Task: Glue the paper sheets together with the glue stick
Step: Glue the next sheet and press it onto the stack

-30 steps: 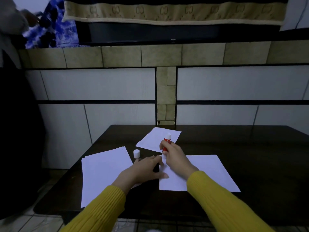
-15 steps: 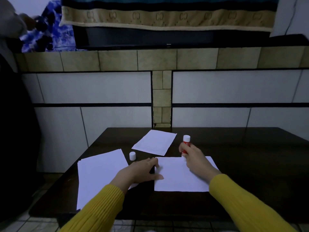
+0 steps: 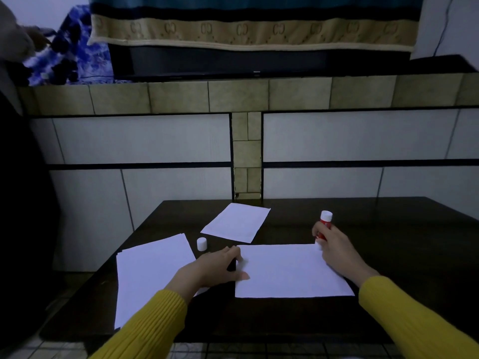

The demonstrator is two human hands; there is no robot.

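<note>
A white paper sheet (image 3: 287, 272) lies flat on the dark table (image 3: 388, 255) in front of me. My right hand (image 3: 334, 246) grips a red and white glue stick (image 3: 325, 222), its lower end at the sheet's far right corner. My left hand (image 3: 212, 269) rests on the sheet's left edge, fingertips and thumb pressing it down. The glue stick's white cap (image 3: 202, 244) stands on the table just left of the sheet. A stack of white sheets (image 3: 151, 270) lies to the left. A smaller white sheet (image 3: 236, 222) lies farther back.
A tiled wall (image 3: 160, 141) stands right behind the table's far edge. A ledge above carries a dark flat screen (image 3: 233, 60) under a patterned cloth (image 3: 246, 29). Another person's hand (image 3: 36, 37) shows at the top left.
My right hand has slid the glue stick along the sheet's far edge from the left corner to the right corner. My left hand stayed on the left edge.
</note>
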